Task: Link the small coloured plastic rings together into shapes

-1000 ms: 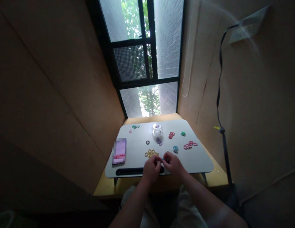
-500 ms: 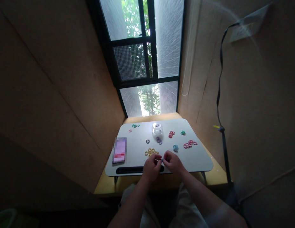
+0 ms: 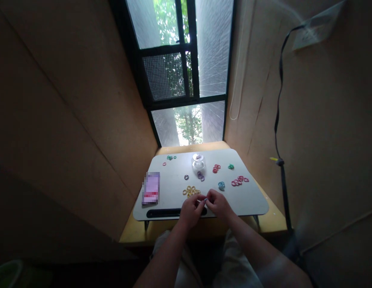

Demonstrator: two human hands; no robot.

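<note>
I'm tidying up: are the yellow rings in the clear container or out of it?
Out: the yellow rings lie on the white tabletop by the left hand, nearer than the clear container.

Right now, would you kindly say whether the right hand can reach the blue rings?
Probably yes: the blue rings lie on the white lap desk just beyond the right hand, with nothing visible between, though its grip seems occupied by a small object.

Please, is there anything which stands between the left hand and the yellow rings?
Nothing visible does. The left hand lies just at the near side of the yellow rings; its fingers seem to overlap them in this view, so I cannot tell if they touch.
</note>
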